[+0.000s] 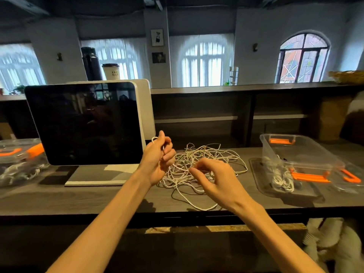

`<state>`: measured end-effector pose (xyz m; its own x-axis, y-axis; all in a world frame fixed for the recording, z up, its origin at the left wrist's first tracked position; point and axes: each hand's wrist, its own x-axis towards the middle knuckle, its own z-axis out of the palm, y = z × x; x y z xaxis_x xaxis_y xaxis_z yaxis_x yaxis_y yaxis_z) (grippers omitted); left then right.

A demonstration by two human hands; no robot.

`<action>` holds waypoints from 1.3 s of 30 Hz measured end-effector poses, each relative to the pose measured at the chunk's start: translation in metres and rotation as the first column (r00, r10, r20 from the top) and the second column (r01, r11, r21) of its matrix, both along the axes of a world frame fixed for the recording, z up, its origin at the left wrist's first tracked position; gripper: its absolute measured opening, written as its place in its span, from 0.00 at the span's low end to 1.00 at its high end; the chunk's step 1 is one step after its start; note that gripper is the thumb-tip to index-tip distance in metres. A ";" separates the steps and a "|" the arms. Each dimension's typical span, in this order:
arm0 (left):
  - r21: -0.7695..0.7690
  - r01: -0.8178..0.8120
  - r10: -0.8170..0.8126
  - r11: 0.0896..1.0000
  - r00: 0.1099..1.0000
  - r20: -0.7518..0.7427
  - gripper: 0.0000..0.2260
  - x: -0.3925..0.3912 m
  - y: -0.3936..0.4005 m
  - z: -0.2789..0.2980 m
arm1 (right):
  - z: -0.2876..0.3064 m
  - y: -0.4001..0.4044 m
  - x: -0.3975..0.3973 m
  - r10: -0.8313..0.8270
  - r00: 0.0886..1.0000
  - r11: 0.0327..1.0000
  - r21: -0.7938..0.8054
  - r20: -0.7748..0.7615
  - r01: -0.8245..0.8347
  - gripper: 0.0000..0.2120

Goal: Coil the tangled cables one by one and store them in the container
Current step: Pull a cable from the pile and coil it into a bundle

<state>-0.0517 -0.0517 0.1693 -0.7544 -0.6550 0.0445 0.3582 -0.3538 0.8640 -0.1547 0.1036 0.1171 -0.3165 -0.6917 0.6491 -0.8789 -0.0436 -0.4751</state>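
The cables [199, 164] lie in a loose white tangle mid-tabletop [98, 198], between the two hands, sprawling wider left to right than front to back, with one long loop trailing toward the near edge. The left hand [157, 160] is raised, palm turned inward, its grip closed on a strand; a small loop pokes up above the fingers and the cable drops from the fist into the pile. The right hand [212, 178] hovers over the tangle's right side, fingers curled, thumb and forefinger close together; I cannot tell whether they pinch a strand. The clear container [295, 152] sits right, tilted, white coils beside it. A dark monitor [84, 123] stands left.
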 end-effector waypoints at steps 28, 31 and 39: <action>-0.243 0.784 -0.586 0.572 0.597 0.547 0.29 -0.008 0.013 -0.005 | 0.046 -0.003 -0.037 0.185 0.951 0.975 0.077 0.248 -0.210 0.02; -0.245 0.812 -0.586 0.529 0.559 0.587 0.29 -0.013 0.010 -0.010 | 0.044 -0.001 -0.036 0.193 0.944 0.972 0.076 0.269 -0.221 0.03; -0.308 0.544 -0.448 0.781 0.831 0.330 0.23 -0.018 0.014 -0.010 | 0.041 0.004 -0.039 0.106 0.898 0.994 -0.041 0.427 -0.098 0.14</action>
<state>-0.0696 -0.0374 0.1595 -0.9881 -0.1536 -0.0070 0.0024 -0.0605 0.9982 -0.1937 0.1072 0.1579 -0.4948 -0.7250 0.4791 -0.5808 -0.1342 -0.8029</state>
